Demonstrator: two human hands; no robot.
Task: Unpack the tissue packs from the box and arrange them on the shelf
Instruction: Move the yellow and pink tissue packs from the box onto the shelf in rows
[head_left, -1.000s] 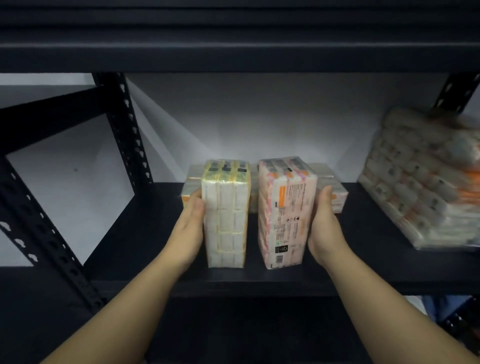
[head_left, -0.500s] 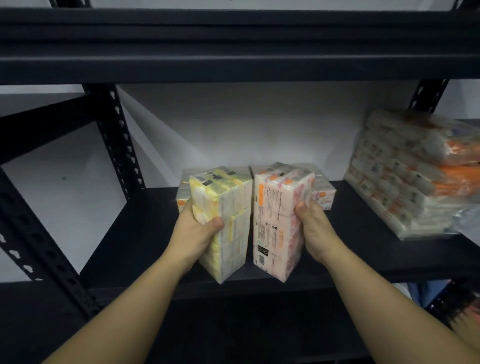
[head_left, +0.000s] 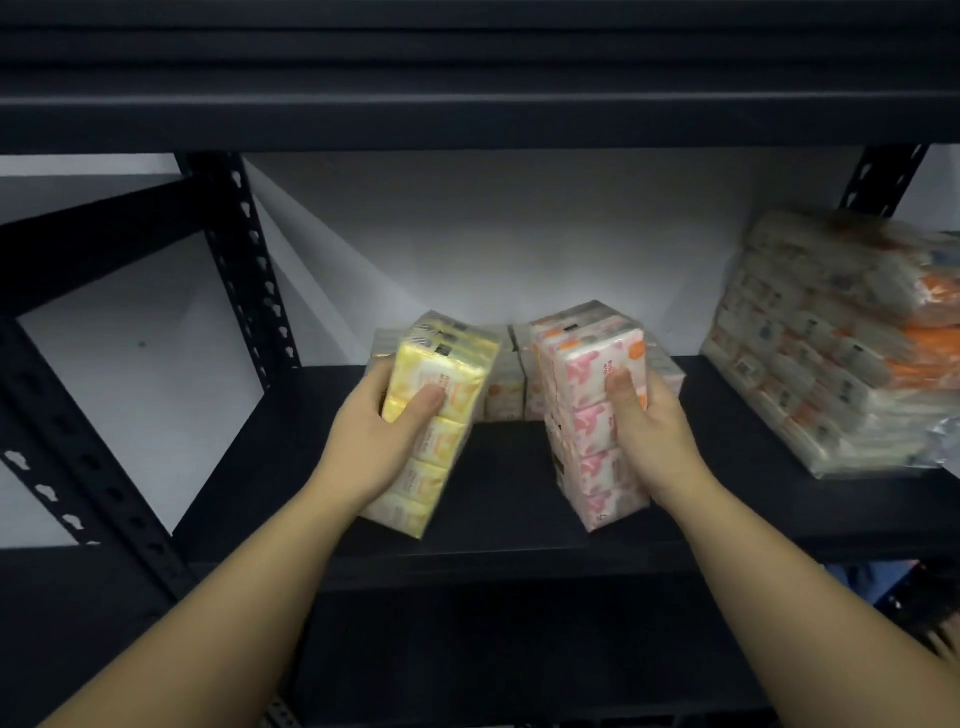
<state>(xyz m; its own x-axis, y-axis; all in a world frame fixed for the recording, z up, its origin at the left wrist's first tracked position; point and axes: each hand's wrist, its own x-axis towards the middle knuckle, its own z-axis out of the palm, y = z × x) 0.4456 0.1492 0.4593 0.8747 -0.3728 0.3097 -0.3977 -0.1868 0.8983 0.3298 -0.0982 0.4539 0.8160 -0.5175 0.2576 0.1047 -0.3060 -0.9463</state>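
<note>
Black metal shelf (head_left: 519, 535): left hand (head_left: 374, 441) grips tilted yellow plastic-wrapped tissue pack (head_left: 431, 415), right hand (head_left: 654, 436) grips pink one (head_left: 592, 415), both front of shelf. Risk: tilted packs tip off the front edge on release.

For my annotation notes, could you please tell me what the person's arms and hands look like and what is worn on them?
Both forearms are bare up to the frame edge, with no sleeves showing. The left hand and right hand wear no gloves; no rings, watch or bracelet are visible.
</note>
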